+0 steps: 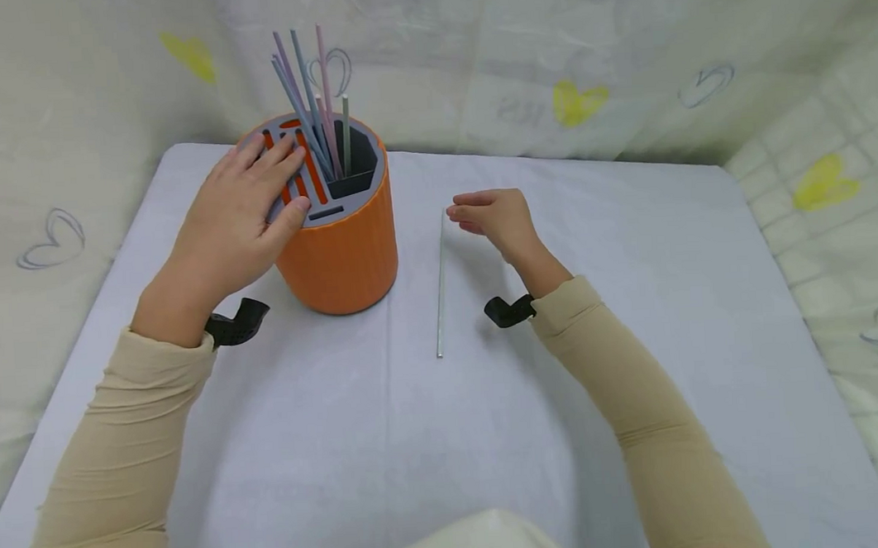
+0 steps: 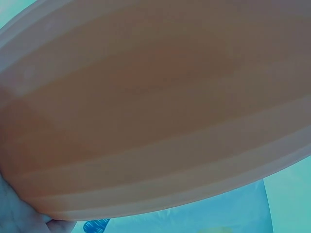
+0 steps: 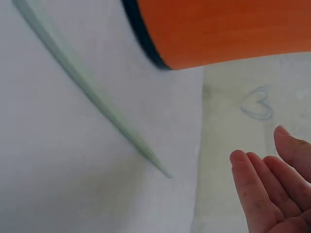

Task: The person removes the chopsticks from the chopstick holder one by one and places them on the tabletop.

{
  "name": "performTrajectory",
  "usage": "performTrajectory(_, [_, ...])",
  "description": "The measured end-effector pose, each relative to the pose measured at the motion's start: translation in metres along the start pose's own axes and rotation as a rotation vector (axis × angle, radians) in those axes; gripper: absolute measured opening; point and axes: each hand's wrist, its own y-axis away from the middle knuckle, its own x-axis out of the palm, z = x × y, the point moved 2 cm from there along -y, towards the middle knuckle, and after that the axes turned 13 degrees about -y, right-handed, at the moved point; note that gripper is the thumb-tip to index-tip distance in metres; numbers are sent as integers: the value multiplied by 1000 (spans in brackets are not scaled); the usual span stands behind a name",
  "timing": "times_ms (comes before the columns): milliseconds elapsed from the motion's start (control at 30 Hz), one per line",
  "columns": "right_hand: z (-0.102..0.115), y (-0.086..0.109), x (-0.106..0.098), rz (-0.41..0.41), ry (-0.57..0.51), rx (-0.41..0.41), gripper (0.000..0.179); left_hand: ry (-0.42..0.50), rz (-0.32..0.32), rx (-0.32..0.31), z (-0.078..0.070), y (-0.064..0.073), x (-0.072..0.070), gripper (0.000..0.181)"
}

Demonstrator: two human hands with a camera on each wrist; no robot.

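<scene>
An orange round holder [image 1: 338, 267] with a grey slotted top stands at the back left. My left hand [image 1: 234, 206] rests on that top, fingers extended over the slots. Several thin pastel sticks [image 1: 322, 81], resembling straws, stand tilted in the dark compartment. To the right of the holder, a pale green thin stick [image 1: 440, 282] lies on the white table, also seen as a green stick [image 3: 97, 97] in the right wrist view. Close to its far end is my right hand [image 1: 499, 221], with fingers fairly straight and apart from it. The holder's wall [image 2: 160, 116] fills the left wrist view.
A white-covered table [image 1: 389, 459] lies under everything. Behind it hangs a pale curtain [image 1: 458, 74] with heart drawings. Black wrist devices [image 1: 242, 321] sit on both forearms.
</scene>
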Motion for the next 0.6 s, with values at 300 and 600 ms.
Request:
performTrajectory(300, [48,22,19,95,-178,-164,35,0,8,-7,2,1,0,54])
performTrajectory(600, [76,34,34,165,-244,-243,34,-4,-21,6,0,-1,-2,54])
